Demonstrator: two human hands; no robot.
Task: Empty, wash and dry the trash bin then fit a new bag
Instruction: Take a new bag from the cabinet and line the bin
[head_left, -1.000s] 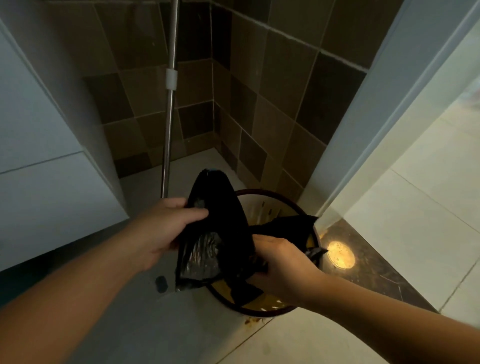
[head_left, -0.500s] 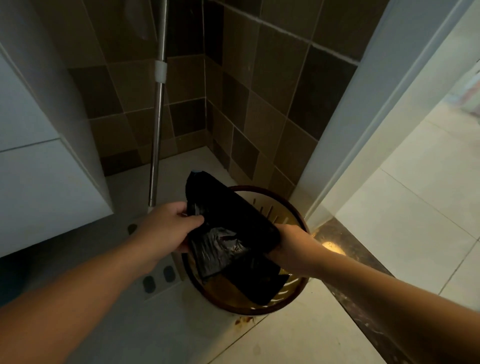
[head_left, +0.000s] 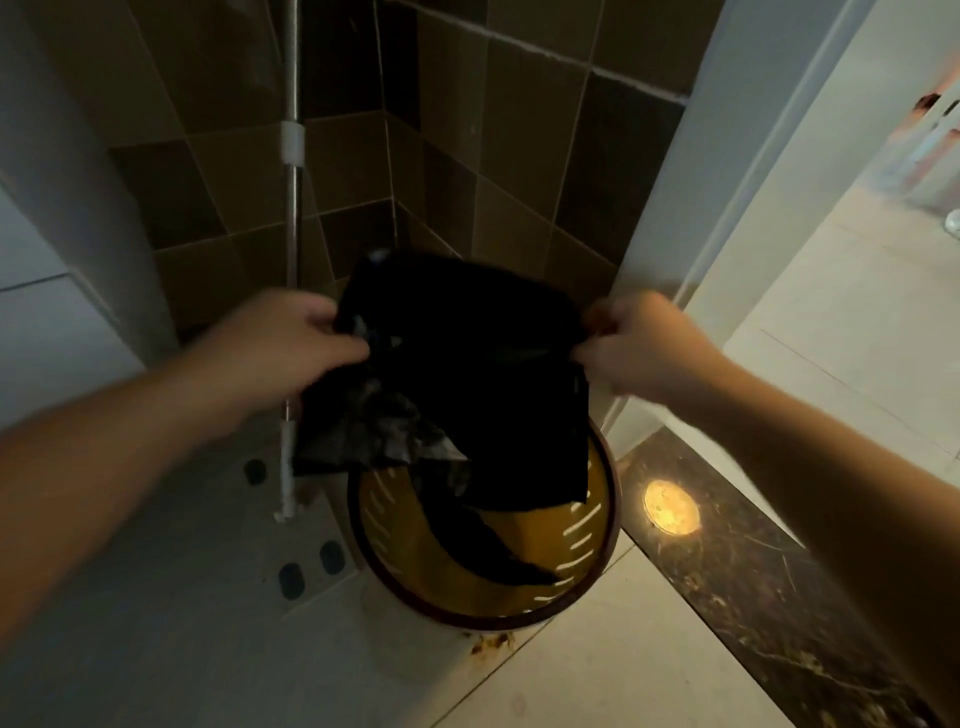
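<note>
head view: left hand (head_left: 291, 343) and right hand (head_left: 636, 343) pinch the crumpled black plastic bag (head_left: 467, 374) stretched sideways directly above the round brown slotted plastic bin (head_left: 605, 540), equally near.

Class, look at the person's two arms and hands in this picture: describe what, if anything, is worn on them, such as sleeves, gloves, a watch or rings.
Both forearms are bare as far as the picture shows: no sleeves reach into view. The left hand and the right hand wear no gloves. No watch, bracelet or ring is visible, though the light is dim and the hands are slightly blurred, so small items could be missed.
</note>
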